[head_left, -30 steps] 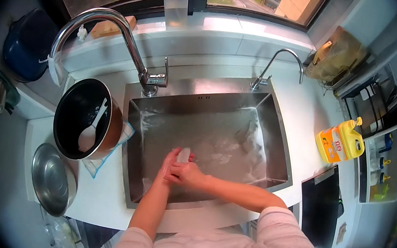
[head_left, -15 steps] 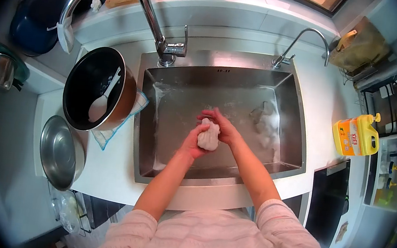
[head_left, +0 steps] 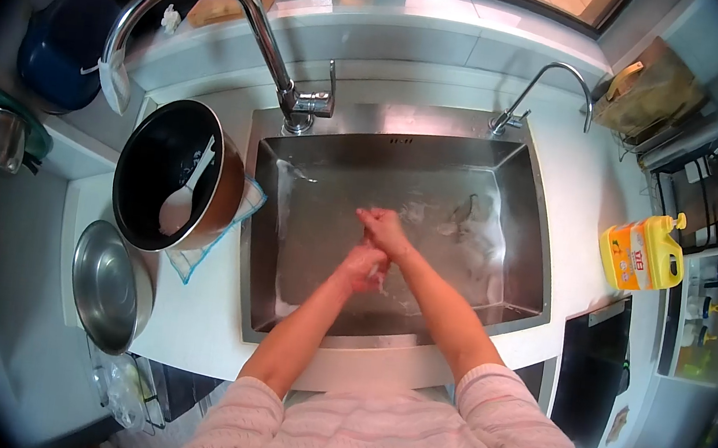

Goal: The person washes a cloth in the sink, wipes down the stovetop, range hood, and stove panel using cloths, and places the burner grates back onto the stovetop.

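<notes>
White cloth [head_left: 375, 271]: caught between two bare hands over the middle of the sink, near the center of the frame; mostly hidden, with only a small pale patch in sight.
Left hand [head_left: 363, 269]: wrapped around the pale patch, folded at the fingers, blurred at the tips; lower of the two.
Right hand [head_left: 382, 230]: curled in tightly at the fingers, just above and touching the left; impossible to tell whether gripping any cloth inside.
Sink [head_left: 320, 330]: wet across the bottom, with white suds [head_left: 483, 242] along the right side.
Pot [head_left: 225, 195]: dark inside, tilted in view left of the sink, with a white spoon [head_left: 180, 201] leaning inside.
Towel [head_left: 245, 211]: blue-edged, spread partly under the pot.
Metal bowl [head_left: 104, 283]: below the pot, at the left of the frame.
Large faucet [head_left: 265, 41]: arched at upper left, behind the sink.
Small faucet [head_left: 529, 89]: at upper right, behind the sink.
Yellow jug [head_left: 639, 254]: upright on the counter [head_left: 569, 204], right of the sink.
</notes>
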`<action>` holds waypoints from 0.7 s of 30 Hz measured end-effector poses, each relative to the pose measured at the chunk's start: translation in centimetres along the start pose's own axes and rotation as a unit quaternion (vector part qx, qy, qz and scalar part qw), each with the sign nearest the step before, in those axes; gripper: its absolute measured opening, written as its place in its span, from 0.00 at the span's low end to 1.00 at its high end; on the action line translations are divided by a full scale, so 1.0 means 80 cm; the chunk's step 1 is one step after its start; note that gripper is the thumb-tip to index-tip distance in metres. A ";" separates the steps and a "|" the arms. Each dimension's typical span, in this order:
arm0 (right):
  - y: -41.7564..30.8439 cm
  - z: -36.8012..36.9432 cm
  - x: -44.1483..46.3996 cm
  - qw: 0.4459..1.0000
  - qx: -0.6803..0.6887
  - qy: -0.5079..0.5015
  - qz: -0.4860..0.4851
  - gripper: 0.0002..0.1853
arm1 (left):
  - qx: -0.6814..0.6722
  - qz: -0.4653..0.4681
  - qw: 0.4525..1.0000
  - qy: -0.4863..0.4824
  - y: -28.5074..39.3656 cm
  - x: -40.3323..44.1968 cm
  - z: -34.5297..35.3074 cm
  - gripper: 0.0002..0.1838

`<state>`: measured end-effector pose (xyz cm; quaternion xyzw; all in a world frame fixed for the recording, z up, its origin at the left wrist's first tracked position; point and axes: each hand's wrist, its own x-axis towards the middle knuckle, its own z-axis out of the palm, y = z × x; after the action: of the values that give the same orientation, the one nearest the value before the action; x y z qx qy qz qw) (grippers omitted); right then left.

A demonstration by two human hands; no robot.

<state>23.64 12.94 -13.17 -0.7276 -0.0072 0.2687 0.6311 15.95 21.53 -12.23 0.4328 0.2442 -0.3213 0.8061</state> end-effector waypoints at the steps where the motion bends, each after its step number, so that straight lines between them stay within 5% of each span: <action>1: 0.002 0.005 -0.006 0.996 0.072 0.002 0.056 0.20 | 0.055 -0.021 0.997 0.044 -0.006 0.006 -0.001 0.06; 3: 0.046 0.015 0.005 0.990 -0.115 0.075 -0.015 0.19 | 0.165 -0.063 0.976 0.131 -0.019 0.020 -0.004 0.05; 6: 0.087 0.017 0.017 0.963 -0.236 0.124 -0.049 0.15 | 0.466 0.215 0.821 0.249 -0.083 0.072 -0.038 0.06; 7: 0.078 0.018 0.014 0.959 -0.249 0.129 -0.047 0.14 | 0.418 0.105 0.873 0.229 -0.063 0.055 -0.020 0.08; 10: -0.004 -0.018 -0.004 0.991 -0.077 -0.028 0.107 0.13 | 0.191 -0.053 0.972 0.129 0.002 0.008 0.020 0.11; 11: -0.005 -0.042 0.008 0.995 0.037 -0.063 0.073 0.15 | 0.075 -0.056 0.994 0.052 0.020 -0.004 0.024 0.11; 13: -0.022 -0.059 0.006 0.954 0.281 -0.092 0.055 0.20 | -0.160 -0.059 0.980 -0.102 0.047 -0.027 0.024 0.12; 15: -0.091 -0.054 -0.030 0.844 0.525 -0.078 0.073 0.24 | -0.282 -0.048 0.925 -0.250 0.055 -0.035 0.053 0.11; 19: -0.126 -0.045 -0.048 0.750 0.571 -0.263 -0.204 0.22 | -0.375 0.040 0.844 -0.380 0.071 -0.062 0.099 0.09; 21: -0.154 -0.057 -0.060 0.839 0.439 -0.265 -0.181 0.23 | -0.328 0.039 0.865 -0.378 0.076 -0.074 0.101 0.08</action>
<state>25.42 9.63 0.31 -0.2614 -0.1873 0.3075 0.8955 17.32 18.99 -0.83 -0.0023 -0.0054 -0.3297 0.9441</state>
